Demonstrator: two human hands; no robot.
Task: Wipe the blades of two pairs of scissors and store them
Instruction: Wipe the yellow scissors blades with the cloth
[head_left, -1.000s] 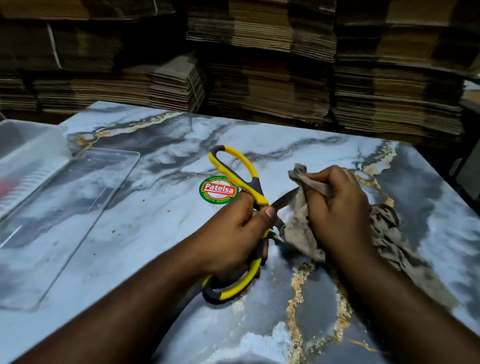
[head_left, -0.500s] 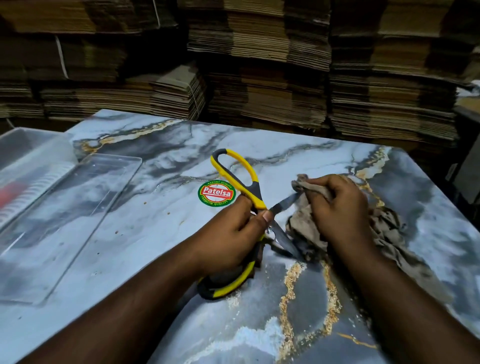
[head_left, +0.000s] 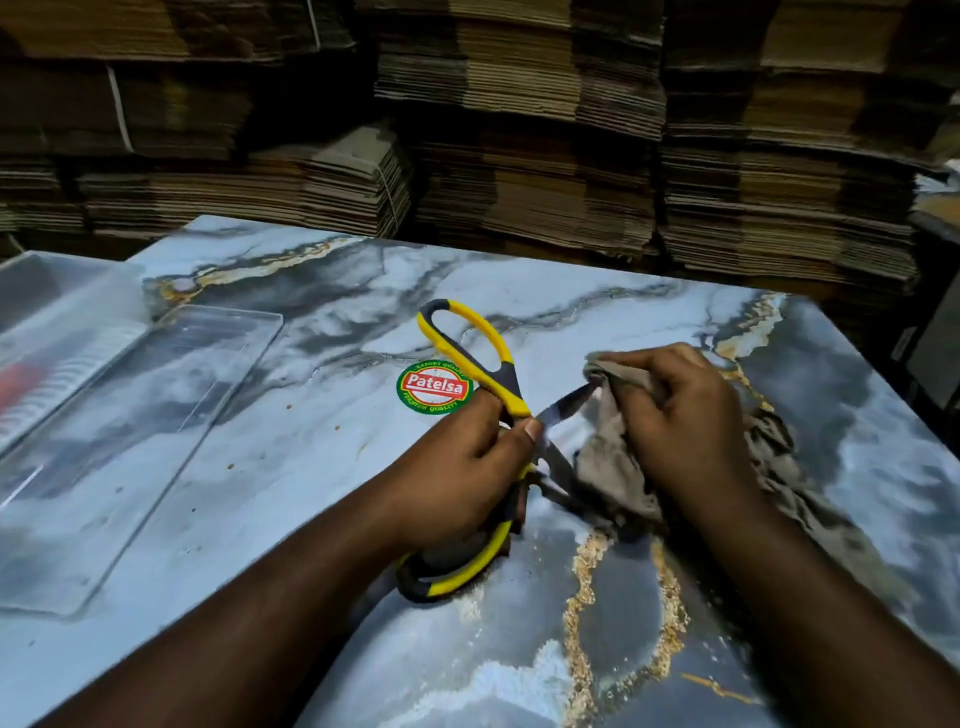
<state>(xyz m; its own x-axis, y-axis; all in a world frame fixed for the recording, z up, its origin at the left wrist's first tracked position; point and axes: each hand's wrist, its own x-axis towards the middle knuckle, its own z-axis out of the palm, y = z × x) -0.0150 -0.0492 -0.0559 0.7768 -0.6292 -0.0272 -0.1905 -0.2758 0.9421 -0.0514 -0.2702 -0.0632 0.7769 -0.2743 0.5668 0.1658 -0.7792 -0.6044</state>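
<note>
Left hand (head_left: 467, 467) gripping open scissors (head_left: 488, 374) at the pivot, right hand (head_left: 680, 415) fingers pinching cloth (head_left: 608, 457) round upper blade tip, marble table (head_left: 311, 467)

Clear lid (head_left: 140, 441) is lying flat at left of frame, clear box (head_left: 57, 312) touching its upper-left edge. Open scissors (head_left: 470, 358), cloth (head_left: 779, 467) and both hands are occupying centre and right. Bare table (head_left: 332, 452) is showing between lid and scissors; another bare strip along the upper edge. Cardboard stacks (head_left: 519, 182) are walling off the top.
</note>
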